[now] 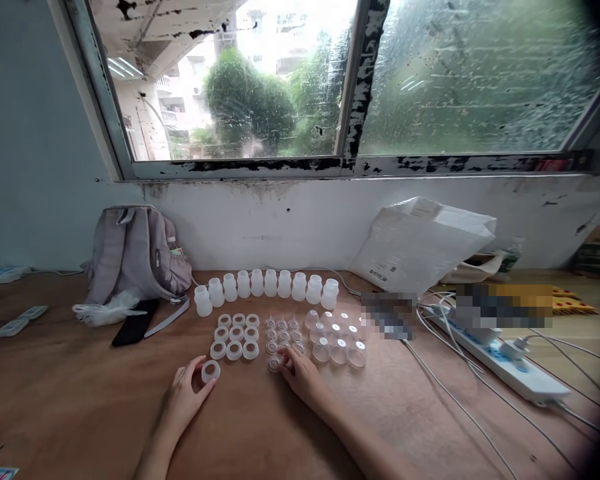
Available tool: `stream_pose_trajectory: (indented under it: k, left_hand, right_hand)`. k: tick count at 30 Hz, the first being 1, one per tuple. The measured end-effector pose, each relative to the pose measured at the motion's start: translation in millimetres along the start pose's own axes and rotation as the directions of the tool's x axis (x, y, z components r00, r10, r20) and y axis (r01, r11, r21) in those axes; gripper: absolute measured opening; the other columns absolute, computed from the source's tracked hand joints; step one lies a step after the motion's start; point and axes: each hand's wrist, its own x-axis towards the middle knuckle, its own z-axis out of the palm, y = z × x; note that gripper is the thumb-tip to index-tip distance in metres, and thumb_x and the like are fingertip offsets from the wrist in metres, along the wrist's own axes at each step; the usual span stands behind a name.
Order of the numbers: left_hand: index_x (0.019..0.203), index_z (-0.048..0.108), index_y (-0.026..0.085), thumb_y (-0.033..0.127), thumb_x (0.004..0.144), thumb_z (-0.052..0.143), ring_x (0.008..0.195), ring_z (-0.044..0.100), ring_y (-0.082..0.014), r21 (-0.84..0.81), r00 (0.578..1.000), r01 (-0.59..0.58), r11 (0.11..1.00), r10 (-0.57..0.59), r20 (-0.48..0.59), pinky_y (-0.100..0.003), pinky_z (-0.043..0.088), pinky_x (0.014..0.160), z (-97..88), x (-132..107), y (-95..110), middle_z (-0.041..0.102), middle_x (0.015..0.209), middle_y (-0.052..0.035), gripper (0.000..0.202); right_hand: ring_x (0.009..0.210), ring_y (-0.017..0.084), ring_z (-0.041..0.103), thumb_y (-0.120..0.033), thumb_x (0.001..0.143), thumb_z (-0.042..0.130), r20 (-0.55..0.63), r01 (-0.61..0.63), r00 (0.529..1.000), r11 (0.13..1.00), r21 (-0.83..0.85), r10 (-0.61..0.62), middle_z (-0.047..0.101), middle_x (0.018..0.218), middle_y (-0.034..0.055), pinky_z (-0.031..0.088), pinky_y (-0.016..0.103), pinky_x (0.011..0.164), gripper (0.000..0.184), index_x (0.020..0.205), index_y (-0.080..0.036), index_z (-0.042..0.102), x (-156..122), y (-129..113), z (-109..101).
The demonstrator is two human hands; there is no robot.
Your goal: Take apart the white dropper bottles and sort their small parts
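Observation:
My left hand (187, 390) grips a white screw ring (217, 368) between thumb and fingers, just in front of rows of similar white rings (234, 350). To the right, my right hand (300, 373) pinches the edge of a clear bottle teat (274, 364) low over the table. Several more clear teats (283, 337) stand in rows behind it, partly covered by my fingers. Clear domed caps (338, 353) are grouped right of the teats. A curved line of frosted white bottles (271, 283), open at the top, stands behind everything.
A backpack (130, 253) leans on the wall at left, with a crumpled plastic bag (107, 308) and a black flat item (135, 325) before it. At right are a white plastic bag (420, 247), a power strip (520, 373) and loose cables (445, 393).

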Motion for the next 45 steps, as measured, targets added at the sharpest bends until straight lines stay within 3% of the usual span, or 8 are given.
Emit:
stream_pose_trajectory:
  k: [4,11,19,23,27,35,45]
  left_hand:
    - [0.107,0.048,0.025,0.039,0.070,0.053,0.095,0.054,-0.0216,0.014,1.000,0.015,1.000,-0.015,0.014,-0.035,0.042,0.082,3.2,1,0,0.061,0.096,-0.0024,0.040]
    - [0.108,0.046,0.026,0.038,0.072,0.050,0.100,0.053,-0.0201,0.038,0.998,-0.055,0.998,0.054,0.025,-0.034,0.038,0.085,1.0,0,3,0.060,0.103,-0.0024,0.038]
    - [0.114,0.044,0.020,0.047,0.072,0.046,0.110,0.045,-0.0223,0.186,1.000,-0.013,0.982,0.008,0.028,-0.039,0.028,0.094,-1.2,-1,13,0.054,0.116,-0.0075,0.050]
    - [0.116,0.044,0.019,0.049,0.074,0.042,0.117,0.038,-0.0229,0.253,0.999,-0.035,0.967,0.029,0.026,-0.042,0.023,0.097,5.4,-4,11,0.046,0.125,-0.0095,0.051]
    - [0.115,0.046,0.016,0.047,0.076,0.039,0.118,0.037,-0.0228,0.280,0.998,-0.059,0.958,0.049,0.040,-0.041,0.022,0.099,9.3,-4,7,0.045,0.126,-0.0112,0.050]
    - [0.112,0.049,0.019,0.042,0.078,0.038,0.117,0.039,-0.0212,0.239,0.998,-0.070,0.968,0.067,0.023,-0.039,0.025,0.098,2.0,-10,8,0.048,0.124,-0.0081,0.042]
    - [0.122,0.042,0.012,0.038,0.082,0.033,0.121,0.035,-0.0214,0.282,0.998,-0.062,0.957,0.057,0.028,-0.039,0.024,0.100,6.7,-48,4,0.042,0.129,-0.0102,0.049]
  right_hand:
    - [0.067,0.013,0.052,-0.012,0.074,0.044,-0.072,-0.006,0.997,1.000,0.011,0.007,0.054,0.079,0.0020,0.043,0.024,0.063,0.024,0.097,-0.018,0.049,-1,2,2]
    - [0.066,0.014,0.053,-0.014,0.078,0.039,-0.130,-0.023,0.991,0.999,-0.027,0.019,0.055,0.076,0.0025,0.042,0.025,0.062,0.018,0.091,-0.017,0.050,-6,-3,1]
    - [0.078,0.018,0.054,-0.013,0.078,0.038,-0.226,-0.128,0.970,0.980,-0.152,0.092,0.057,0.083,0.0068,0.043,0.029,0.069,0.017,0.085,-0.017,0.053,-35,-20,-5]
    - [0.084,0.020,0.054,-0.015,0.081,0.035,-0.204,-0.131,0.975,0.969,-0.207,0.088,0.058,0.088,0.0080,0.043,0.032,0.074,0.021,0.086,-0.018,0.055,-55,-24,-3]
    - [0.100,0.023,0.050,-0.014,0.082,0.035,-0.189,-0.131,0.978,0.958,-0.253,0.083,0.056,0.106,0.0097,0.039,0.038,0.085,0.025,0.096,-0.019,0.055,-71,-28,0]
    - [0.104,0.023,0.049,-0.017,0.082,0.036,-0.185,-0.106,0.981,0.963,-0.248,0.061,0.055,0.111,0.0094,0.037,0.042,0.090,0.026,0.100,-0.019,0.055,-76,-27,0]
    - [0.108,0.023,0.047,-0.022,0.082,0.038,-0.140,-0.120,0.986,0.973,-0.199,0.093,0.055,0.112,0.0097,0.035,0.043,0.094,0.024,0.098,-0.019,0.056,-84,-20,-3]
